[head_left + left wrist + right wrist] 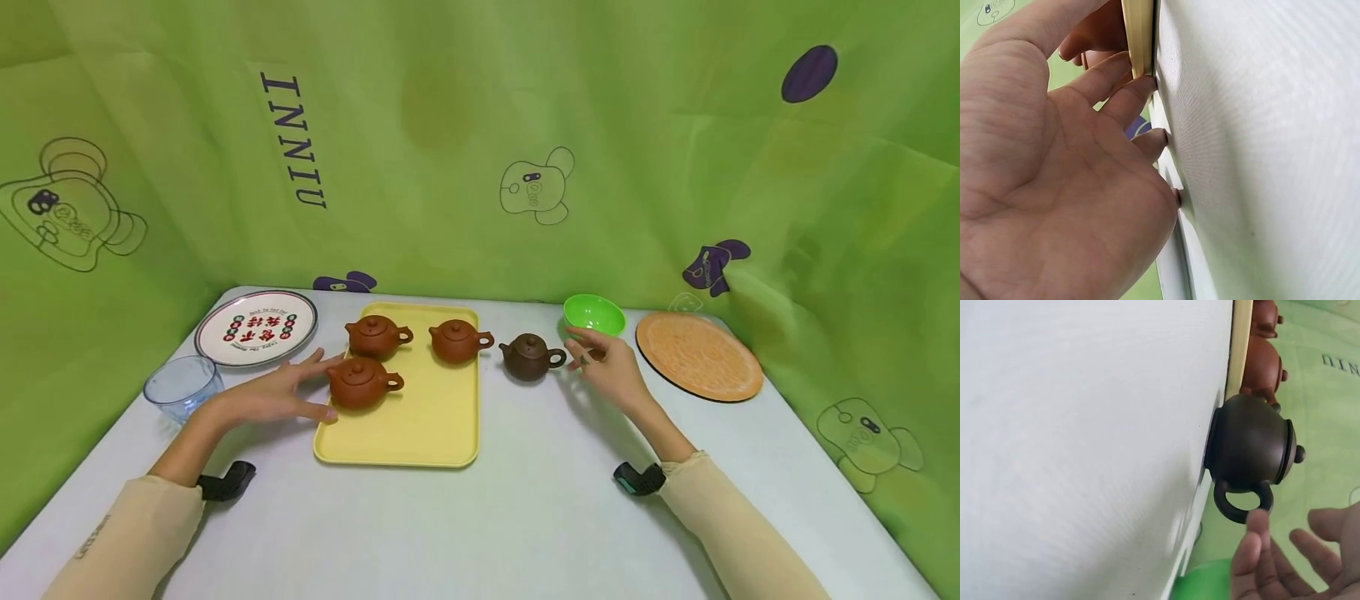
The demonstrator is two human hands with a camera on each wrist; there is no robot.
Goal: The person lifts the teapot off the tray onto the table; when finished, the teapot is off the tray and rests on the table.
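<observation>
My left hand (270, 393), fingers spread, is at the left side of a reddish-brown teapot (360, 385) on a yellow tray (412, 437). In the left wrist view its fingertips (1121, 69) reach the tray's edge; whether they touch the teapot I cannot tell. Two similar teapots, one at the back left (375, 337) and one at the right (454, 342), also stand on the tray. A dark brown teapot (527, 358) rests on the table right of the tray. Loosely bent, my right hand (611, 371) is beside that pot's handle (1230, 509) without gripping it.
A bright green bowl (594, 313) sits behind my right hand. An orange round mat (699, 355) lies at the far right. At the left are a white plate with printed characters (255, 346) and a clear bluish glass bowl (182, 390). Green printed cloth (450, 208) hangs behind the table.
</observation>
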